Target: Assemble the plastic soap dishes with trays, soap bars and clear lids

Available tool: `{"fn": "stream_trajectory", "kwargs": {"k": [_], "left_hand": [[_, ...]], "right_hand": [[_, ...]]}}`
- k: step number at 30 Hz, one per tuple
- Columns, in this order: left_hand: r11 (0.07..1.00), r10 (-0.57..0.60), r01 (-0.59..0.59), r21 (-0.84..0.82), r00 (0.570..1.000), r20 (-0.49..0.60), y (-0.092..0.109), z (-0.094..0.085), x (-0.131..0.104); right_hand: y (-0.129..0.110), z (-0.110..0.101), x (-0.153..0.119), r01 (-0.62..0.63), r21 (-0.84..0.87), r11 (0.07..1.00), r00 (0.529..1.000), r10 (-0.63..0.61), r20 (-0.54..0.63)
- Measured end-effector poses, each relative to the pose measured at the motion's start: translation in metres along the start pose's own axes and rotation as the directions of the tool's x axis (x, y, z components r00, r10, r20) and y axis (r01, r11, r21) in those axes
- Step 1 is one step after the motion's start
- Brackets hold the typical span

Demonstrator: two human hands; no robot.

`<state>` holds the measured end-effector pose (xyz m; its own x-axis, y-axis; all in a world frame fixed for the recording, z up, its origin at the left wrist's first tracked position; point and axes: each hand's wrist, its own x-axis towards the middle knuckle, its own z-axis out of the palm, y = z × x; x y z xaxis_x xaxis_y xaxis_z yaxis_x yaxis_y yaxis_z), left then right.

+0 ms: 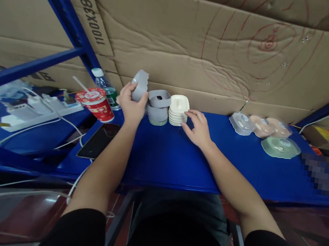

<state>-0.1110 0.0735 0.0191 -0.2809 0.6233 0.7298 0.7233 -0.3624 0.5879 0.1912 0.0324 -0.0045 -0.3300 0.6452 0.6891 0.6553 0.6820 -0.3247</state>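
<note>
My left hand [132, 100] is closed around a grey plastic cup-like piece with a wavy rim [140, 86], tilted on its side above the table. Just right of it stands a stack of grey rounded-square plastic pieces [157, 113], with a greenish one at the bottom and a small dark opening in the top one. Beside that rises a stack of several cream-coloured square pieces [179, 110]. My right hand [196, 127] rests at the right side of the cream stack, fingertips at its edge, fingers loosely apart.
On the blue table [171, 161], a red paper cup with a straw [100, 106], a water bottle [107, 89] and a phone [99, 141] lie left. A power strip [44, 114] with cables is farther left. Grey, pink and green plastic-covered pieces [281, 147] sit right. Cardboard [178, 38] stands behind.
</note>
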Motion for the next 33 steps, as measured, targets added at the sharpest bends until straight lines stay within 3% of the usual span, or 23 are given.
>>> {"fn": "stream_trajectory", "kwargs": {"k": [2,5,9,16,21,25,29,33], "left_hand": [[0.999,0.029,-0.029,0.043,1.0,-0.006,0.016,-0.001,-0.002],[0.988,0.132,-0.142,0.061,0.98,0.146,0.036,0.004,-0.009],[0.98,0.182,-0.195,0.033,0.956,0.23,0.043,0.014,-0.018],[0.987,0.159,-0.159,-0.007,0.977,0.145,0.035,0.026,-0.024],[0.989,0.135,-0.129,-0.07,0.986,0.1,0.034,0.025,-0.021],[0.989,0.135,-0.127,-0.074,0.985,0.11,0.035,0.02,-0.017],[0.991,0.127,-0.12,-0.067,0.986,0.106,0.037,0.018,-0.016],[0.989,0.143,-0.139,-0.041,0.985,0.096,0.036,0.016,-0.02]], "right_hand": [[0.001,-0.001,0.0,0.006,-0.008,1.0,1.0,-0.006,-0.005],[0.001,0.0,0.0,0.002,-0.019,1.0,1.0,-0.002,-0.006],[-0.001,0.002,-0.001,-0.007,-0.01,1.0,1.0,0.007,0.004],[-0.004,0.002,-0.002,-0.006,-0.005,1.0,1.0,0.006,0.015],[0.004,-0.015,0.006,-0.02,0.001,1.0,1.0,0.02,-0.014],[0.038,-0.045,0.004,-0.053,-0.064,0.997,0.996,0.048,-0.076],[0.092,-0.085,-0.018,-0.204,-0.218,0.954,0.978,0.187,-0.096],[0.14,-0.119,-0.04,-0.437,-0.403,0.804,0.898,0.414,-0.149]]}}
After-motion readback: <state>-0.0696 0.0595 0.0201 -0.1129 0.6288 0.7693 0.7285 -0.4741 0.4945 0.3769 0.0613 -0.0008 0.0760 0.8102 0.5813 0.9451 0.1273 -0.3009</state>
